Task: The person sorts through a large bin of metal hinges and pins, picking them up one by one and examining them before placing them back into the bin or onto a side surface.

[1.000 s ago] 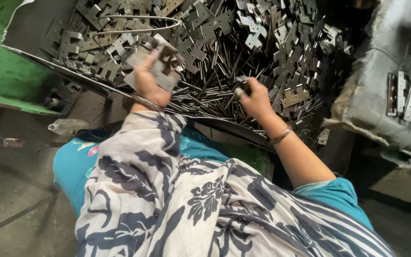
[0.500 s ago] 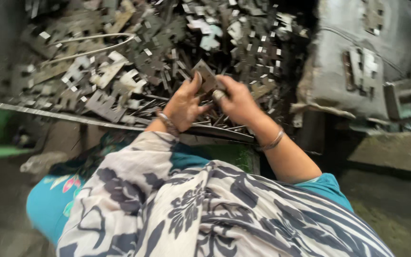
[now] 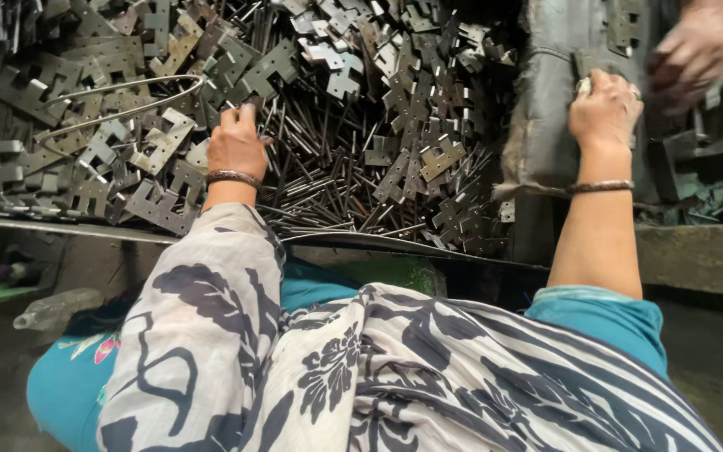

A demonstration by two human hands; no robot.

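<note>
I read pick-and-transfer step: left hand (image 3: pixel 236 146) fingers curled into stamped hinge plates (image 3: pixel 161 142) beside pins (image 3: pixel 328 180); right hand (image 3: pixel 604 109) clenched on grey sack (image 3: pixel 554 100). Grip contents: cannot tell. Next move needs firm single-plate grasp.

A flat metal worktop (image 3: pixel 69 224) fills the upper left and centre of the frame, its thin front edge running across from the left side towards the middle. Heaped straight on it are notched metal hinge plates (image 3: pixel 161 142), dull grey and tumbled every way, thickest at the upper left and along the upper centre. Among them, at the centre, lies a loose bundle of thin metal pins (image 3: pixel 320 180). A bent wire loop (image 3: pixel 119 96) rests on the plates at the upper left.
</note>
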